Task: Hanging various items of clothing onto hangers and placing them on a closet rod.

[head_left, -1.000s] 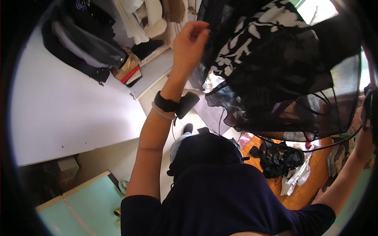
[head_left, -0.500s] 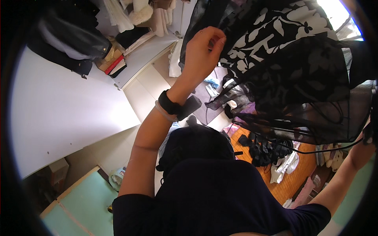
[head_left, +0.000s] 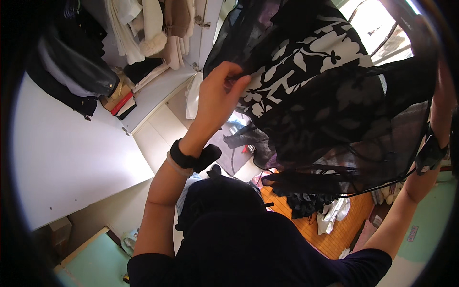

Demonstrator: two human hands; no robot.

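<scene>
Since the earlier frame the sheer black floral garment [head_left: 334, 95] has been raised higher and spread wider. Its left edge is pinched in the left hand [head_left: 217, 98], above the open wardrobe [head_left: 143, 43]. The right hand [head_left: 442, 91] is half hidden behind the fabric; its grip cannot be told.

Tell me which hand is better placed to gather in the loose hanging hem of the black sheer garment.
Probably the left hand: it pinches the black sheer garment at an open edge above the hanging folds. The right hand is mostly hidden behind the fabric at the far edge.
</scene>
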